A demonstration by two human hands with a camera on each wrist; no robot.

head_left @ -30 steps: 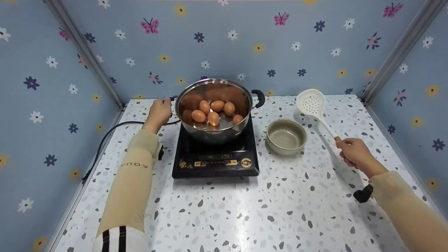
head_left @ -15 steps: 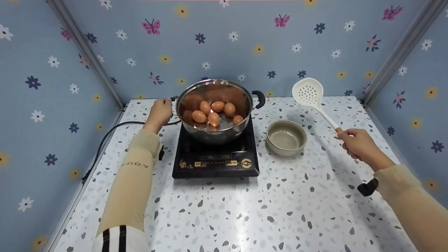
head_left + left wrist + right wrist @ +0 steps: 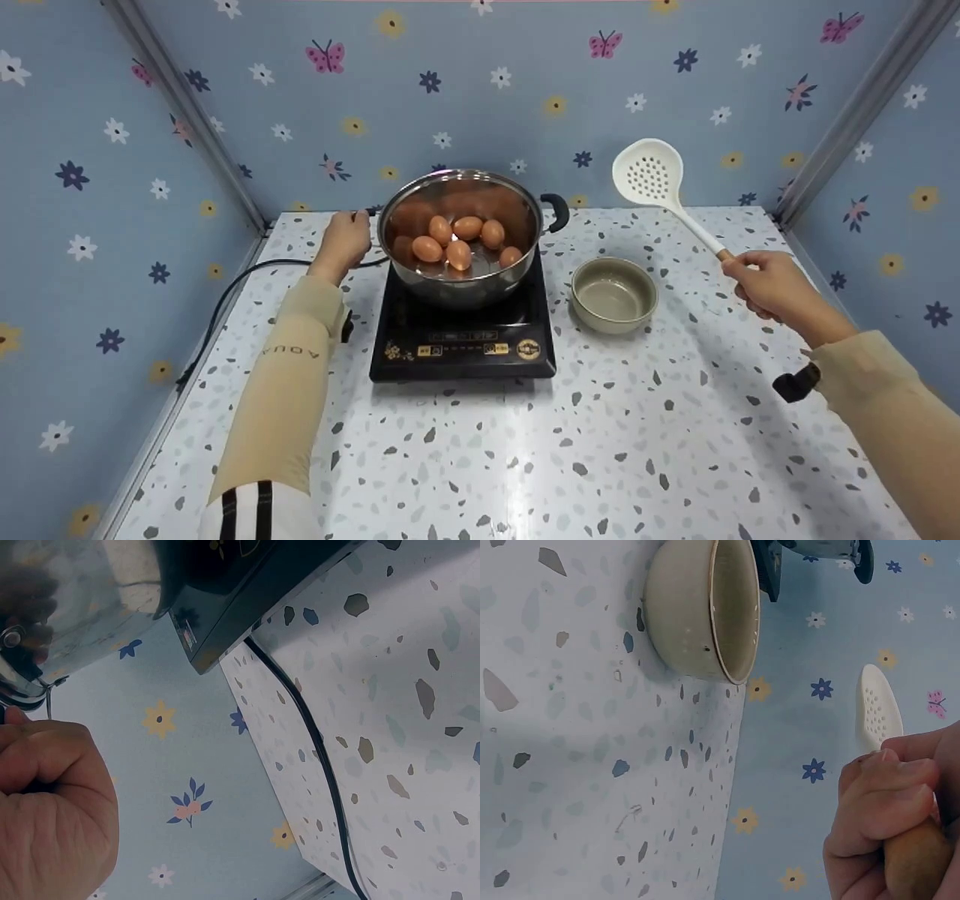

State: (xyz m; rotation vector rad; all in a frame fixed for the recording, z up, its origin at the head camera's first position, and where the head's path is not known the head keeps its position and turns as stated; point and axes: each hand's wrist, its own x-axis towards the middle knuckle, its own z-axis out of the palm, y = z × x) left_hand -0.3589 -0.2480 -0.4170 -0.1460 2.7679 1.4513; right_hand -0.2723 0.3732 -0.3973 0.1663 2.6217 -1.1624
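Note:
A steel pot with black side handles holds several brown eggs. It stands on a black induction cooker. My left hand grips the pot's left handle, which its fingers mostly hide; the left wrist view shows this hand curled beside the pot wall. With my right hand I hold a white slotted skimmer by its wooden handle, its head raised above the table's back right part. Fingers wrap round the brown handle end in the right wrist view.
A beige bowl stands right of the cooker, nothing inside it. A black power cord runs from the cooker to the table's left edge. Flower-patterned walls enclose the speckled table at the back and both sides.
My right hand has lifted the skimmer, its head moving up and slightly left from over the table's back edge. The left hand, pot and eggs stay in place.

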